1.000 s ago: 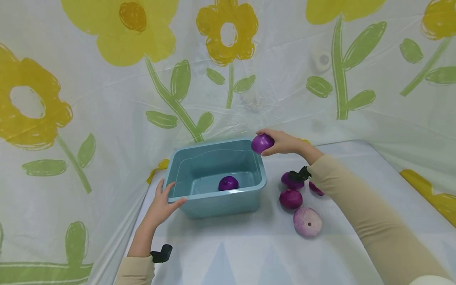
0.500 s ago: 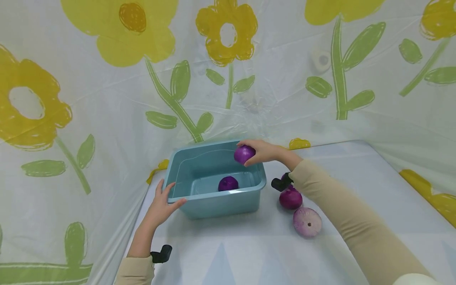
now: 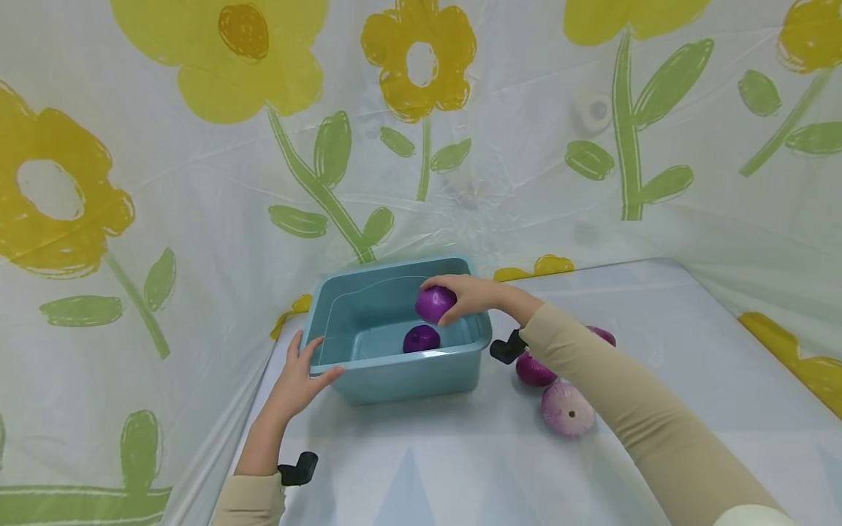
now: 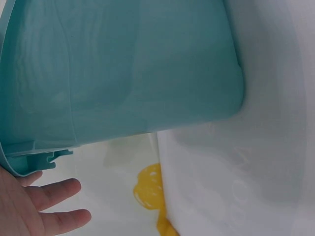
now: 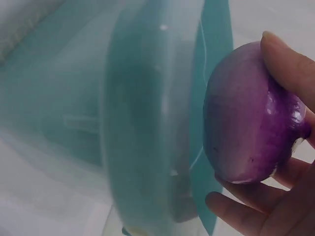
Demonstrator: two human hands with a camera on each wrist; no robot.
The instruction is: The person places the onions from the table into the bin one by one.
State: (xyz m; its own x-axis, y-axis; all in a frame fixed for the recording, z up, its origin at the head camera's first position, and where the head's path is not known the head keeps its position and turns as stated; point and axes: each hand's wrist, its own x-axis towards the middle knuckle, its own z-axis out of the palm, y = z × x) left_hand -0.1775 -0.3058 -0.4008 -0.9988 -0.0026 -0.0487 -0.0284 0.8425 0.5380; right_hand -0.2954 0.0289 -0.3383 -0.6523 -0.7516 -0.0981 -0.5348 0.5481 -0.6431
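In the head view my right hand point(image 3: 472, 296) grips a purple onion point(image 3: 435, 303) over the right part of a blue-green plastic basin point(image 3: 404, 380). The right wrist view shows thumb and fingers round the shiny onion point(image 5: 246, 118), close by the basin wall point(image 5: 133, 108). A darker purple onion point(image 3: 421, 339) lies on the basin floor, just below the held one in the head view. My left hand point(image 3: 299, 380) is at the near left corner of the rim, its fingers spread and its thumb along the front edge. In the left wrist view, straight fingers point(image 4: 54, 194) show beside that corner.
Right of the basin, a red onion point(image 3: 534, 370) and a paler onion point(image 3: 568, 410) with its root end showing lie on the white cloth point(image 3: 460, 467). Another onion point(image 3: 602, 335) is partly hidden behind the right sleeve point(image 3: 612, 387). A flower-print curtain point(image 3: 500, 146) hangs behind.
My right hand has carried the purple onion left and down, from the basin's right rim to above its inside. The left hand and basin have stayed in place.
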